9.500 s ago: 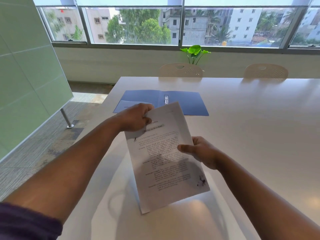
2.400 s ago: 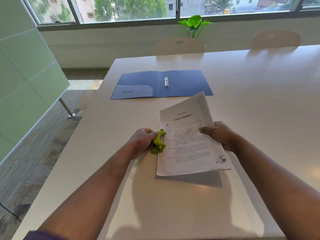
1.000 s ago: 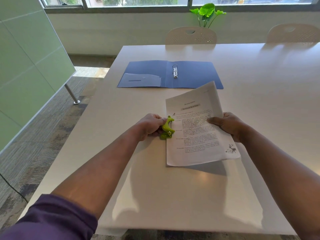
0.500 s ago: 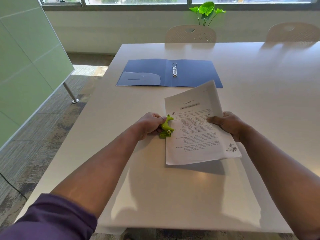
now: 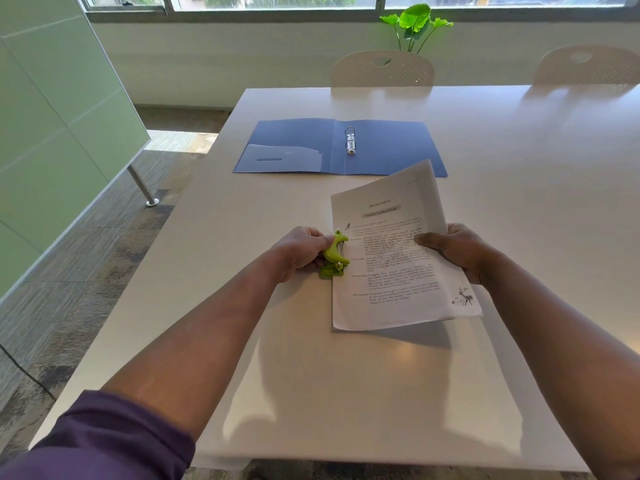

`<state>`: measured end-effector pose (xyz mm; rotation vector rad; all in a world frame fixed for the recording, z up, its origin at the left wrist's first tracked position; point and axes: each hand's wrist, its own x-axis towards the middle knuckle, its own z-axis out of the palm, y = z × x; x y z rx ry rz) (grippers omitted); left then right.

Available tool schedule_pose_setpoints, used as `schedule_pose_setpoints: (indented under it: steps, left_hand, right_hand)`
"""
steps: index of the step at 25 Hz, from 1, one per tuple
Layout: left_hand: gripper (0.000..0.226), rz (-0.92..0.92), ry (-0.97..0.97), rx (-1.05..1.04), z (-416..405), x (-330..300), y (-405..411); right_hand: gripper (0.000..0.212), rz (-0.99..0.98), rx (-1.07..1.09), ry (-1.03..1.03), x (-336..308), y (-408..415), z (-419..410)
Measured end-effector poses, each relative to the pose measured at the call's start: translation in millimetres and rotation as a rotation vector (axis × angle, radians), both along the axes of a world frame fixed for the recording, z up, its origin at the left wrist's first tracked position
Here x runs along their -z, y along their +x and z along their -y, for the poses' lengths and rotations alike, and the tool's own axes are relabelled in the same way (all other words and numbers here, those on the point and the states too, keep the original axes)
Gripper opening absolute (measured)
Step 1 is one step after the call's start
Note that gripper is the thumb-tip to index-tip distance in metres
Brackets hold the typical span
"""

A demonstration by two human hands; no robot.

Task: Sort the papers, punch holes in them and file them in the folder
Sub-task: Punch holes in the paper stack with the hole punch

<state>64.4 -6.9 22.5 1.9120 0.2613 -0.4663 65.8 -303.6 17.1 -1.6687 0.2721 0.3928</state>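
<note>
**Punching stage under way; filing not yet begun**

The left hand point(image 5: 300, 251) is closed around a small green hole punch point(image 5: 333, 257), which rests on the tabletop point(image 5: 519, 168) near its left edge, roughly midway between the near and far edges. The punch sits at the left margin of the papers point(image 5: 394, 251), with that margin fed into its slot about halfway down the page. Whether the lever is pressed fully down cannot be told from this view, nor whether any holes have already been cut in the sheets.

The right hand point(image 5: 457, 252) grips the right edge of the papers, thumb on top across the printed text and the other fingers curled beneath. It holds that side lifted, so the stack tilts and casts a shadow on the tabletop below its near edge. The sheets look squared into one stack, which suggests the sorting is done, though how many pages there are is not clear.

The blue folder point(image 5: 391, 150) lies open and flat farther back, toward the far left corner of the tabletop, well apart from the punch. Its metal ring clip point(image 5: 350, 142) stands at the spine with nothing threaded on it, and only a clear pocket shows on the left flap.

By my reading the task is about halfway: punching is the step in hand, and what remains is carrying the papers to the folder, threading them onto the rings and closing it.
</note>
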Motion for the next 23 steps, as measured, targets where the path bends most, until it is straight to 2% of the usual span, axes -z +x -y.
schedule_pose_setpoints:
  steps: [23]
  left_hand:
    - [0.026, 0.01, -0.003, 0.007, 0.0, 3.6, 1.4]
  right_hand:
    - [0.018, -0.027, -0.02, 0.027, -4.5, -2.0, 1.5]
